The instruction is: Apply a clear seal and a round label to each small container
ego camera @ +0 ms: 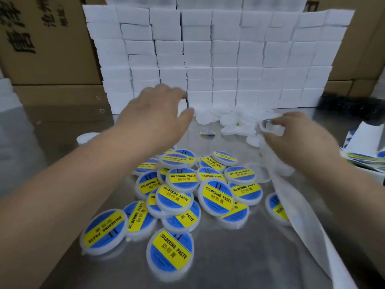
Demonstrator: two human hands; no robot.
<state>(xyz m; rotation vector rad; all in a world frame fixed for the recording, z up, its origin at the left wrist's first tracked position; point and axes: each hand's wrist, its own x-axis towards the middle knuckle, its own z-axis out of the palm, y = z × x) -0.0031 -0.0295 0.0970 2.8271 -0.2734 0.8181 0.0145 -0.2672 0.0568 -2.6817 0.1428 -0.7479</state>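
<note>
Near me on the desk, a heap of labelled containers lies finished; plain ones wait beyond. My right grip pinches a bare container; my left grip hangs loosely curled, apparently empty. Much remains.

A shiny metal table fills the lower frame. At centre lies a heap of labelled containers, blue and yellow. Behind them, upper centre, sit unlabelled white containers before a wall of white blocks. Label sheets lie at the right edge, and a white strip crosses the lower right.
</note>
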